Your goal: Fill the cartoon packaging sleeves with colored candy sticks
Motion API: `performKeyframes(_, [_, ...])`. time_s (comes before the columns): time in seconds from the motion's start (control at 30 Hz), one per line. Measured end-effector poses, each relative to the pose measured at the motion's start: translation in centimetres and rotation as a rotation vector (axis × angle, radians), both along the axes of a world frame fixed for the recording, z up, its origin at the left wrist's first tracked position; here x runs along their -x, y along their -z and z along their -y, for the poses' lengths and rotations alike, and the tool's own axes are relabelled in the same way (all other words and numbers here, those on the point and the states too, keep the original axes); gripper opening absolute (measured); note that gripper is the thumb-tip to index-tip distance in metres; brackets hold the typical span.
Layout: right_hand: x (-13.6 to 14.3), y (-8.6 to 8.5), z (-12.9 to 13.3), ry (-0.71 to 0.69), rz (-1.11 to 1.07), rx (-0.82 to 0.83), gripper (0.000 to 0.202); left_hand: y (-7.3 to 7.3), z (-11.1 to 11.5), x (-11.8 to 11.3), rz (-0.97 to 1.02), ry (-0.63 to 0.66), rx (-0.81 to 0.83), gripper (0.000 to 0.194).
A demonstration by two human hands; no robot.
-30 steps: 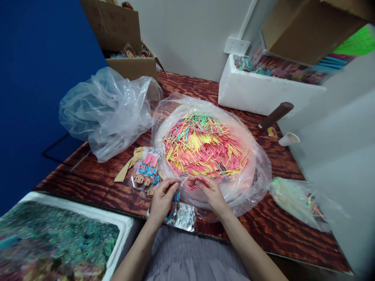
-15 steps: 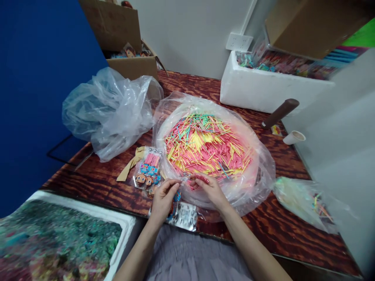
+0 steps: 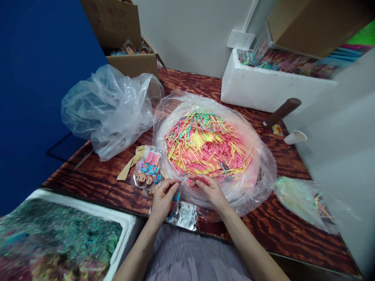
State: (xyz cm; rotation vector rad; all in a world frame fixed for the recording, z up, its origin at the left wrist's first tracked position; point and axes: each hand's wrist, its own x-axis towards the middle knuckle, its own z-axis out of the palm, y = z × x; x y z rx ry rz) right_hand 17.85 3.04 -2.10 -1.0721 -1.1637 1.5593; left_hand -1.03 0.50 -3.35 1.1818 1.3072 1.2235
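Pink sticks (image 3: 204, 179): a small row of them in the right hand (image 3: 213, 192), above the near side of an open plastic bag (image 3: 265, 168).
Right grip: closed on the sticks, thumb and fingers bent around them, the ends lined up side by side.
Left hand (image 3: 163, 198): thumb and forefinger drawn close together beside a small clear wrapper (image 3: 184, 178) between the two hands; whether this grip is clamped on it, one cannot tell.
Heap of sticks (image 3: 205, 148): pink, yellow, green and blue, piled inside the open bag just beyond the hands.
Printed packet (image 3: 150, 168): lying left of the heap, pink sticks and cartoon heads showing through its clear front, a tan strip (image 3: 130, 164) beside it.
Silvery packet (image 3: 185, 216): flat at the near edge of the wood-grained surface (image 3: 269, 230), below the hands.
Crumpled plastic (image 3: 117, 113): billowing at left, in front of a cardboard box (image 3: 133, 64).
Far right: a white foam box (image 3: 258, 89) of colorful packs stands behind a brown tube (image 3: 283, 113) and a paper cup (image 3: 295, 137).
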Motion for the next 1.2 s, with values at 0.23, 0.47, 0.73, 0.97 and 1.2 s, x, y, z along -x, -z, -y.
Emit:
performKeyframes(0.23, [0.1, -0.2, 0.2, 0.032, 0.0, 0.009, 0.023, 0.1, 0.2, 0.0, -0.004, 0.007, 0.001, 0.014])
performKeyframes(0.47, [0.0, -0.4, 0.4, 0.045, 0.012, 0.011, 0.021, 0.1, 0.2, 0.0, -0.005, 0.013, 0.001, 0.015])
performKeyframes(0.73, [0.2, -0.7, 0.1, 0.028, -0.017, 0.013, 0.02, 0.4, 0.2, 0.0, -0.036, 0.023, -0.039, 0.014])
performKeyframes(0.97, [0.1, -1.8, -0.5, 0.023, -0.021, -0.012, 0.018, -0.2, 0.3, 0.1, -0.117, 0.06, -0.098, 0.016])
performKeyframes(1.2, [1.2, -4.9, -2.6, 0.164, -0.366, 0.06, 0.016, -0.8, 0.0, -0.6, -0.114, 0.133, -0.083, 0.016])
